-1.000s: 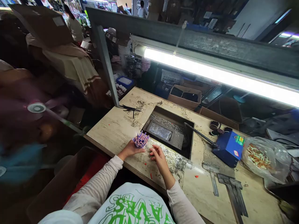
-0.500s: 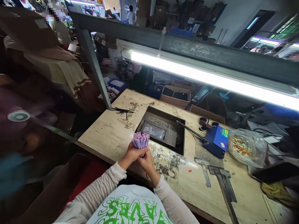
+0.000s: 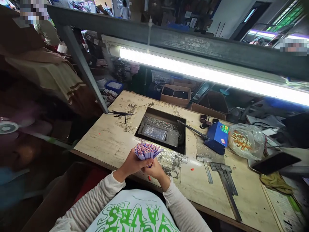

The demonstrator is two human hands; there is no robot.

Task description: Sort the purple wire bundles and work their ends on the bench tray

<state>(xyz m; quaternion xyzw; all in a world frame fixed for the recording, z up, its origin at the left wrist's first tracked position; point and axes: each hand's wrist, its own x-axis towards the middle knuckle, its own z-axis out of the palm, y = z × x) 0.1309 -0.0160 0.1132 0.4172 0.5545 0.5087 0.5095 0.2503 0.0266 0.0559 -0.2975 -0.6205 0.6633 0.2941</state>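
Note:
A bundle of thin purple wires (image 3: 146,152) with pinkish cut ends stands upright over the table's near edge, its top fanned out. My left hand (image 3: 132,163) is wrapped round the bundle from the left, thumb across the front. From the right, my right hand (image 3: 154,168) grips the lower part, its fingers touching the left hand. The bundle's lower end is hidden by the hands. Just beyond it, a recessed metal tray (image 3: 182,146) with a rectangular plate (image 3: 155,132) is sunk into the wooden table (image 3: 96,138).
Black strips (image 3: 120,113) lie at the left. On the right are a blue box (image 3: 217,137) with a dark rod, a plastic bag (image 3: 246,141) of orange and white pieces, and metal squares (image 3: 224,177). A lit tube (image 3: 193,69) hangs over the table. A fan (image 3: 8,127) stands left.
The bundle's top has spread wider, towards the right. My right hand has turned and sits more sideways against the left. The whole view has shifted slightly.

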